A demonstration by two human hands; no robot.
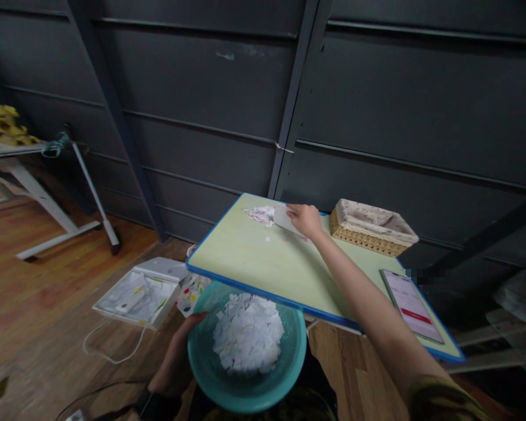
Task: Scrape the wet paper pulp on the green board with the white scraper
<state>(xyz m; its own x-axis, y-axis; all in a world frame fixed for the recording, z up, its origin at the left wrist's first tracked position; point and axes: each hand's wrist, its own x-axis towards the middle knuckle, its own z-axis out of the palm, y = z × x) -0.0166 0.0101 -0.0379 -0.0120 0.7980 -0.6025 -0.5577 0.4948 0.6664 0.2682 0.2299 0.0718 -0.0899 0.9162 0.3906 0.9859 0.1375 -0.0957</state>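
Holding a flat white card (283, 220) in the closed grip of your right hand (305, 220), you have its left end touching a small pile of paper scraps (259, 214) on the far left part of the yellow table (232, 251). Your left hand (185, 339) has its grip closed on the rim of a turquoise colander (294, 351); its lower fingers are hidden. Inside lies a big heap of white paper pieces (248, 334). On the table's right side are a lined wicker basket (363, 237) and a smartphone (412, 304).
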